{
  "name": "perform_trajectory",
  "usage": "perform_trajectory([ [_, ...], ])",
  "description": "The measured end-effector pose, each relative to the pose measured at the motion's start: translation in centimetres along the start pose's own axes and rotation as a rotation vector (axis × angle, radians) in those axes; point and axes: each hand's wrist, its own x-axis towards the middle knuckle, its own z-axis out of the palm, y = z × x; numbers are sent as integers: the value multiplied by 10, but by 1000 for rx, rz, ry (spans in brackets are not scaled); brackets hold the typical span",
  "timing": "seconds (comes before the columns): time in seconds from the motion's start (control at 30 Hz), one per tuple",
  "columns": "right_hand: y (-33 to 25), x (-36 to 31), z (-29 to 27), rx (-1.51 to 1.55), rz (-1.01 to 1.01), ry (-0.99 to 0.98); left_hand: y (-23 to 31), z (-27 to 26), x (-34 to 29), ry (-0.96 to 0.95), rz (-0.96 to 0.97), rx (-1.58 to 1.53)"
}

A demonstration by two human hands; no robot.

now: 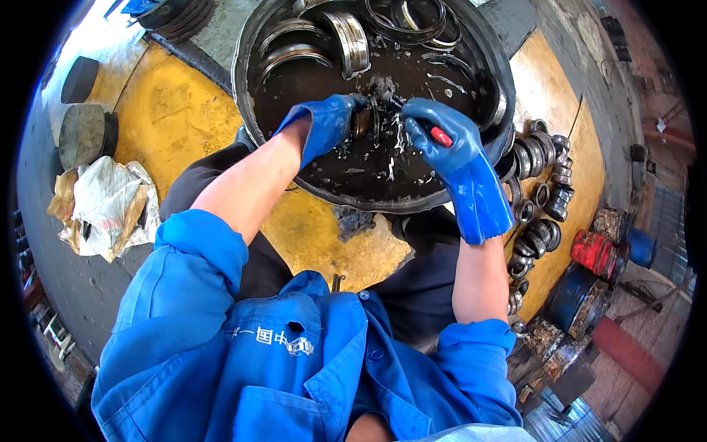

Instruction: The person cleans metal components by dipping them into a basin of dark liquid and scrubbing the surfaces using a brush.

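Over a large round black basin point(247, 81) of dark liquid, both my hands wear blue rubber gloves. My left hand point(331, 124) is closed on a metal ring point(362, 122), which sits low at the liquid; its lower part is hard to make out. My right hand point(445, 131) is wrapped round a brush with a red handle point(441, 136). The brush's dark, wet head points left, just above and beside the ring. Wide shiny metal rings point(352, 44) lie at the basin's far left, and thin large rings point(405, 31) rest against its far side.
Many cleaned-looking metal rings point(536, 155) stand in rows on yellow boarding to the right. Beyond them are a red can-like roll point(591, 254) and dirty drums point(578, 295). A crumpled plastic bag point(110, 199) and dark round blocks point(82, 135) lie at the left.
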Motion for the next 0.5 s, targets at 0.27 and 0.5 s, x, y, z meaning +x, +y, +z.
perform_trajectory([
  [0.27, -18, -7, 14, -7, 71, -185, 8, -9, -2, 46, -77, -305],
  [0.5, -20, -37, 14, -108, -11, -382, 9, -9, 8, 54, -72, -401],
])
